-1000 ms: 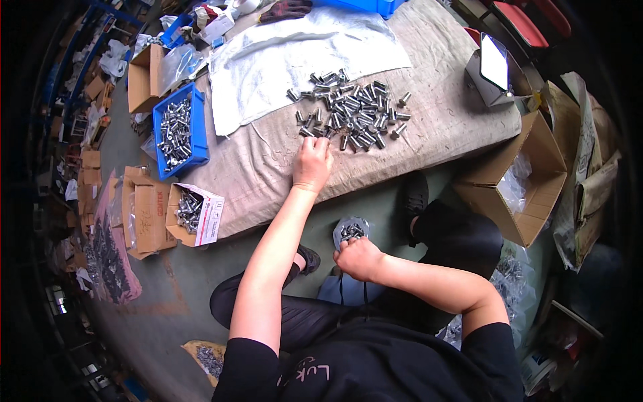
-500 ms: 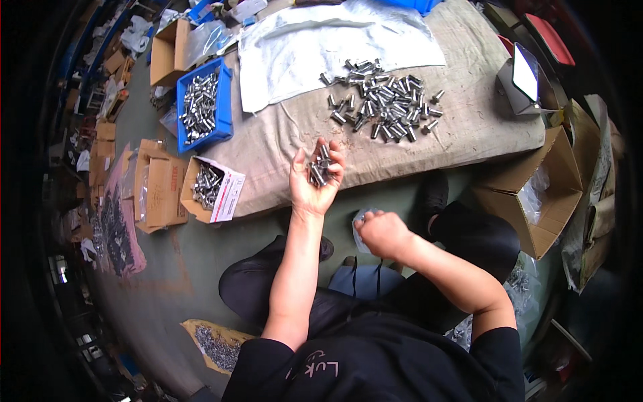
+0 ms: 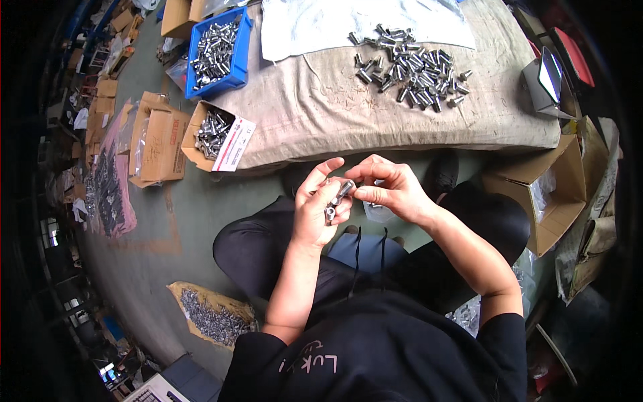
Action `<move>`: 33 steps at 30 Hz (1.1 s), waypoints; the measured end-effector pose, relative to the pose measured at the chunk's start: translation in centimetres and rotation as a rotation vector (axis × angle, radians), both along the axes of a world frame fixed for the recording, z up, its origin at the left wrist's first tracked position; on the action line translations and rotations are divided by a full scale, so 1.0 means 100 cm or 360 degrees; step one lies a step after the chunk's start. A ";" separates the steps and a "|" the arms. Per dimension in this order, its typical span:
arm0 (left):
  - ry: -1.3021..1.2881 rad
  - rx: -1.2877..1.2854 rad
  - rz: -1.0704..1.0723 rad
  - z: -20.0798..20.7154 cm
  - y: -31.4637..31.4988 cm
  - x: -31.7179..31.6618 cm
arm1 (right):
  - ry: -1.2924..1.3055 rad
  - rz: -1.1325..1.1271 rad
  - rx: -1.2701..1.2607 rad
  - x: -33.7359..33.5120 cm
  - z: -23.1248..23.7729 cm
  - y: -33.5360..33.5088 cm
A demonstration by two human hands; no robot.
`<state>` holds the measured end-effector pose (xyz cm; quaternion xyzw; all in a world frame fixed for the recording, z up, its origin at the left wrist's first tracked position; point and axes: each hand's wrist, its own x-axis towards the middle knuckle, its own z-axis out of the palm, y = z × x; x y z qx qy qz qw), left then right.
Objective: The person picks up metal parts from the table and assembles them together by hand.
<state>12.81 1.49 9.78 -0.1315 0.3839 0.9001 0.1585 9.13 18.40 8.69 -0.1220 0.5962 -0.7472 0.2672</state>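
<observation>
My left hand (image 3: 312,218) is closed around several metal bolts (image 3: 343,191), one of them sticking up between thumb and fingers. Close against that bolt's end, my right hand (image 3: 400,190) has its thumb and forefinger pinched together; whatever lies between them is too small to make out. Both hands are in front of the cloth-covered table's near edge, above my lap. On the table (image 3: 308,100), a loose pile of bolts (image 3: 422,75) lies beside a white sheet (image 3: 362,27). Partly hidden behind my right hand is a clear plastic container (image 3: 379,213).
Left of the table stand a blue bin (image 3: 242,55) and a small carton (image 3: 234,146), both holding bolts. An open cardboard box (image 3: 499,181) is on the right, below a white device with a screen (image 3: 550,75). Small metal parts lie on a yellow sheet (image 3: 179,289) on the floor.
My right hand has come up from beside the plastic container to the bolts in my left hand. My left hand has drawn back from the table and turned; the whole view has shifted.
</observation>
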 end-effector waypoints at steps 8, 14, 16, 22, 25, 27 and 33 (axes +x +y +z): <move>-0.0098 -0.0034 0.0134 -0.009 0.007 0.024 | 0.0474 -0.0103 0.0233 0.018 0.011 -0.009; -0.0314 0.0078 0.0203 -0.014 0.002 0.032 | 0.0799 -0.0182 0.0157 0.024 0.011 -0.016; -0.0274 0.0114 0.0217 -0.021 -0.007 0.037 | 0.0801 -0.0179 0.0148 0.025 0.013 -0.017; -0.0539 0.0268 0.0295 -0.013 -0.003 0.042 | 0.0058 -0.0162 -0.0053 0.032 -0.004 -0.013; -0.0503 0.0160 0.0313 -0.012 0.001 0.044 | 0.0886 -0.0006 0.0352 0.030 0.004 -0.014; -0.0582 0.0003 0.0379 -0.010 0.005 0.044 | 0.1140 -0.0023 0.0328 0.031 -0.005 -0.017; -0.0515 -0.0409 0.0251 -0.009 0.017 0.048 | 0.1627 0.0055 0.0548 0.031 -0.013 -0.019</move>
